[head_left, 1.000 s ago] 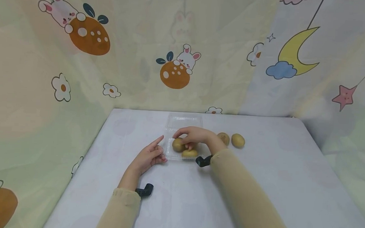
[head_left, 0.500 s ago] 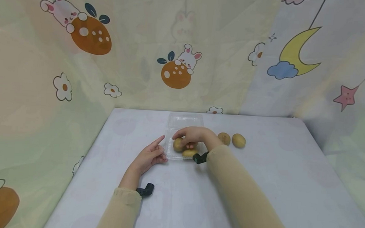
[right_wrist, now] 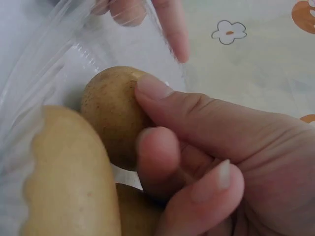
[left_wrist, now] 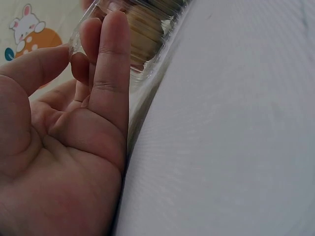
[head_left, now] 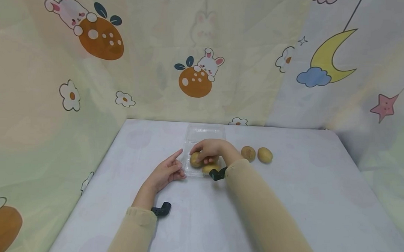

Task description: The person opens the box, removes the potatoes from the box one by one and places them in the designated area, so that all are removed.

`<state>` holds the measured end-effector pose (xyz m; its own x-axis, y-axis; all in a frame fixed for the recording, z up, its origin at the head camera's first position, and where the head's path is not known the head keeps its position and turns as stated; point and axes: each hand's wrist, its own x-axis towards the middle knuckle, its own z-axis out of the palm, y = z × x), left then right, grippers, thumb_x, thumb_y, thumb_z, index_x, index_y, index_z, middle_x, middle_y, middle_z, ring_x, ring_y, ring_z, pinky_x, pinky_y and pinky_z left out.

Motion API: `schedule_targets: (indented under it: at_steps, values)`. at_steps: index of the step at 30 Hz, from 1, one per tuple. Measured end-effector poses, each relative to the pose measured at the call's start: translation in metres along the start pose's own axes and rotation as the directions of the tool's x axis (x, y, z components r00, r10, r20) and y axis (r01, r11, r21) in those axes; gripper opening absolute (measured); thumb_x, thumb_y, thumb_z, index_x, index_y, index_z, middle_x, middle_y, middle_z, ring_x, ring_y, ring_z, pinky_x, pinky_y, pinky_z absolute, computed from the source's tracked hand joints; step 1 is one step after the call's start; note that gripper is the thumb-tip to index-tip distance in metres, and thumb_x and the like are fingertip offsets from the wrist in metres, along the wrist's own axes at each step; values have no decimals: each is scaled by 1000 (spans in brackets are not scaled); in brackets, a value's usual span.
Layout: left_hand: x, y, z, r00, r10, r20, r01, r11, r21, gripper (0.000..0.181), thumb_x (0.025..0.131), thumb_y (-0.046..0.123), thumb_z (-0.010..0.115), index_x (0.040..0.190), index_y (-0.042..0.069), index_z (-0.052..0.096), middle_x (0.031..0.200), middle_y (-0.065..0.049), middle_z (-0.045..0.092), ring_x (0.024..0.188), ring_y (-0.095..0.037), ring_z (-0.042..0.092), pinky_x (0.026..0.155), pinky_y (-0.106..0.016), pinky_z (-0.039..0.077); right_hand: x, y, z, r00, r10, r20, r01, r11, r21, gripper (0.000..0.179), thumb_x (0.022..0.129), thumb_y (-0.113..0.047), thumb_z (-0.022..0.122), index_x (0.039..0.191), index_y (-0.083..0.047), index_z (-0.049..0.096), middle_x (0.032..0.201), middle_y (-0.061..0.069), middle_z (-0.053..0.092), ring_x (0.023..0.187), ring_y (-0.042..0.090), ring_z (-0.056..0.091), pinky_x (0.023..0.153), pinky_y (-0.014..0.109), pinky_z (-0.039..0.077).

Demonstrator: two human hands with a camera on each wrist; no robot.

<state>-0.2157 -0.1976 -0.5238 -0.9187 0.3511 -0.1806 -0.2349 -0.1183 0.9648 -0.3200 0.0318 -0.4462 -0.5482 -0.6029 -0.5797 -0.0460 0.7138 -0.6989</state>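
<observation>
A clear plastic clamshell box lies at the middle of the table with its lid folded back. Inside it my right hand grips a round potato with the thumb and fingers, near the box's left side. Beside that one lies a longer potato along the front wall. Part of another potato shows under the fingers in the right wrist view. My left hand is at the box's left side, index finger extended and the others bent, holding nothing. Whether its fingertips touch the wall, I cannot tell.
To the right of the box, two potatoes sit side by side on the table: a browner potato and a yellower potato. The white-covered table ends at a printed curtain behind and at the sides.
My right hand and wrist have shifted slightly left, and the potato in its grip has edged toward the box's left side. The left hand stays in place.
</observation>
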Motion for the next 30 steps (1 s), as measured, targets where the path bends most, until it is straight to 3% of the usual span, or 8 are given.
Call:
schedule_targets:
  at_steps: [5,13,30]
  values:
    - [0,0,1,1000,-9,-12,9,1000,-2,64,101,9,53,156,30,28,90,-1,55,82,-15,67,88,-40,61,0,-1,2,1000,20,-8,-20,999,33,34,89,-23,74,121,-29,66,106,7,64,65,13,57,54,19,45]
    - [-3,3,2,1000,0,-2,0,1000,4,66,101,9,52,158,26,23,90,-1,56,82,-15,67,87,-39,61,0,-2,2,1000,14,4,-15,999,33,45,88,-22,74,131,-26,62,108,7,66,68,13,60,55,19,45]
    - [-2,1,1,1000,13,24,-13,1000,-10,68,101,10,53,158,26,22,90,-1,55,82,-14,67,87,-38,61,-2,4,-1,1000,6,12,-6,999,48,40,89,-22,74,127,-27,62,106,6,68,66,11,61,54,18,46]
